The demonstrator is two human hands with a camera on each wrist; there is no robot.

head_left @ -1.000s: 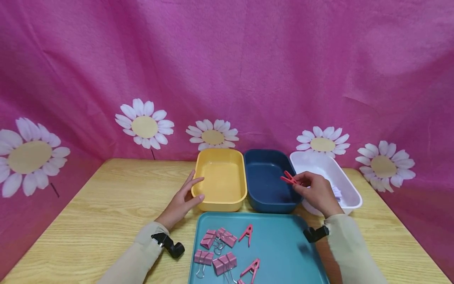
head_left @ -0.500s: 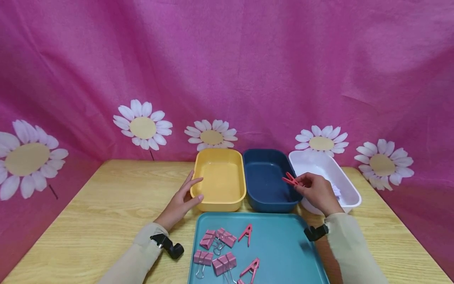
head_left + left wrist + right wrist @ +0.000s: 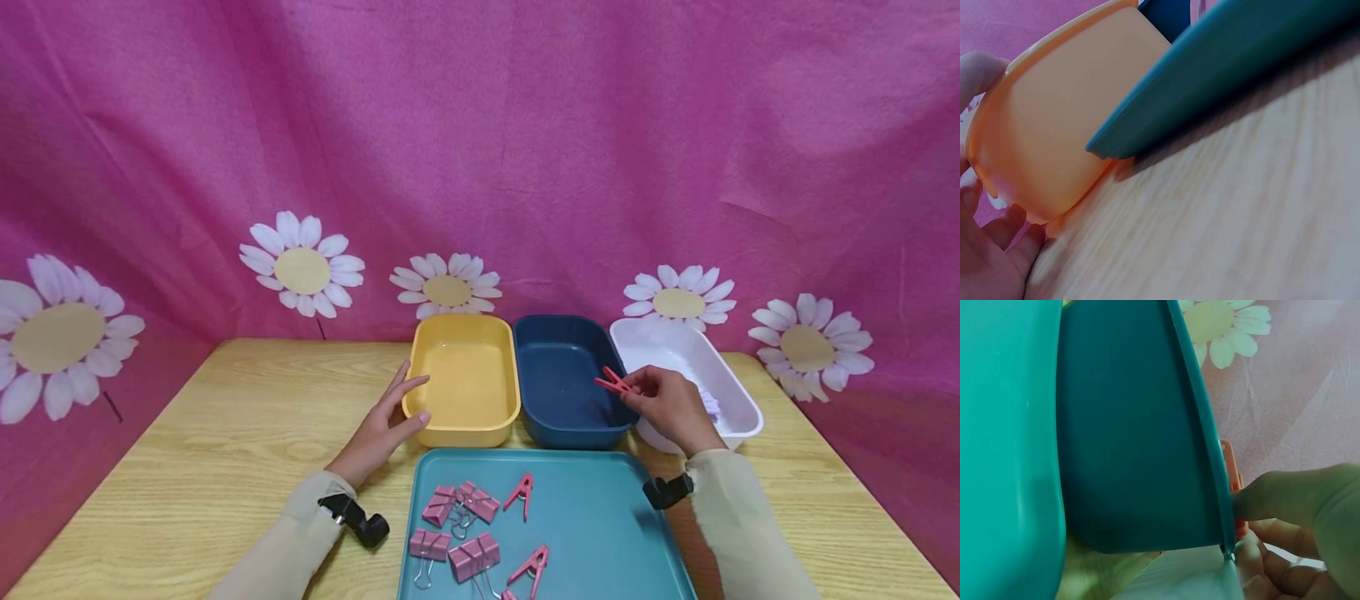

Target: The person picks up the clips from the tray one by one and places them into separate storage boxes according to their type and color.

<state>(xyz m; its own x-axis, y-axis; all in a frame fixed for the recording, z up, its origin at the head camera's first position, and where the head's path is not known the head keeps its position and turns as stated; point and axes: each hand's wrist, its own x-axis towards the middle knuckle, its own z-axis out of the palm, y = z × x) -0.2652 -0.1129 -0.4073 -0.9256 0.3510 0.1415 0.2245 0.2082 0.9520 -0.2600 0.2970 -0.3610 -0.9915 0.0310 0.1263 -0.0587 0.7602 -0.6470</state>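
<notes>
Between its fingertips my right hand pinches a red clothespin, held over the right side of the navy bin. In the right wrist view the clothespin is partly hidden by the bin's rim. My left hand rests with spread fingers on the left edge of the yellow bin, index finger and thumb over the rim. On the teal tray lie several pink binder clips and red clothespins, one cut off at the bottom.
A white bin stands right of the navy one, with pale purple things inside, partly behind my right hand. The three bins stand side by side behind the tray on a wooden table. A pink flowered cloth hangs behind.
The view has shifted very slightly. My right hand stays over the navy bin with the clothespin, which has tilted only a little; my left hand keeps its place.
</notes>
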